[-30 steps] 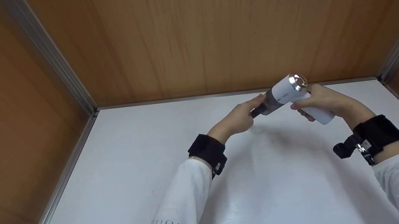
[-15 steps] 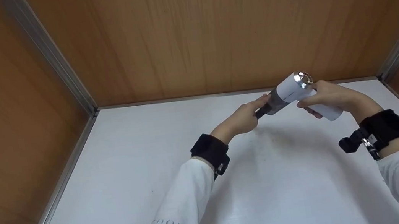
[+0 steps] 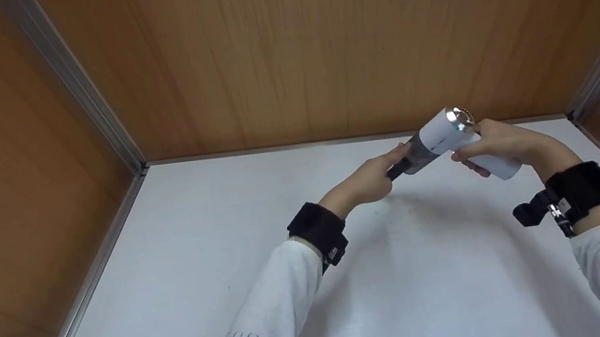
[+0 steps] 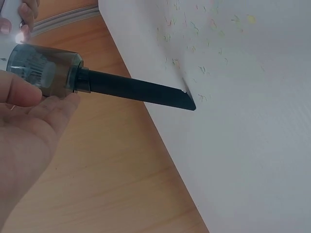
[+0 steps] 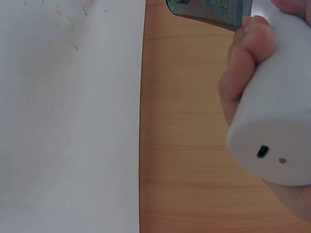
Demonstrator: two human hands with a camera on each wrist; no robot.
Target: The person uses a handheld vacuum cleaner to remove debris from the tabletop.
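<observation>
1. A handheld vacuum (image 3: pixel 450 143) is held above the white table (image 3: pixel 175 277), at about 1 o'clock in the head view.
2. Its white handle (image 5: pixel 282 111) is gripped by the right hand (image 3: pixel 497 145), fingers curled round it.
3. The clear dust cup (image 4: pixel 41 73) is steadied by the left hand (image 3: pixel 366 183) — thumb and fingers pinching it.
4. The black nozzle (image 4: pixel 138 91) is aimed at 4 o'clock, just short of the surface.
5. Coloured scraps (image 4: pixel 204 29) are seen scattered — cleaning is judged barely begun.

White long sleeves (image 3: pixel 272 311), small grey lettering on the left one. Black wrist straps (image 3: pixel 317 230) on both arms. Right strap carries a black camera mount (image 3: pixel 534 212).
</observation>
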